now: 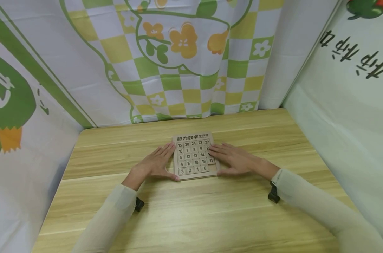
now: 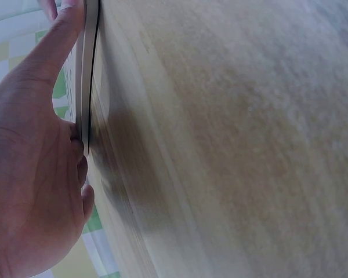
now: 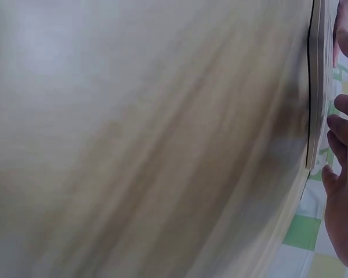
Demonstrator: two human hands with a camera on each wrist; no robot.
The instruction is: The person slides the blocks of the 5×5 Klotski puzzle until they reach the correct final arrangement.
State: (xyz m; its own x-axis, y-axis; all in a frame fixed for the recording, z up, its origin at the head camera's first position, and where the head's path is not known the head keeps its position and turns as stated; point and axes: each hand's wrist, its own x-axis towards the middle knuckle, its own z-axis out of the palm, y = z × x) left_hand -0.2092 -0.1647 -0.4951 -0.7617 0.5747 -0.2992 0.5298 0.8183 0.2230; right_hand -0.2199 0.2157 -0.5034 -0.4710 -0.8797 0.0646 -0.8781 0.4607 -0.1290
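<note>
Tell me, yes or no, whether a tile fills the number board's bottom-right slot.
No, the head view shows bare board in that slot, right of tile 6 and below tile 11.

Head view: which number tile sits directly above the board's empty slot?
Tile 11, at the right end of the fourth row. Tile 6 also borders the slot, but from its left.
</note>
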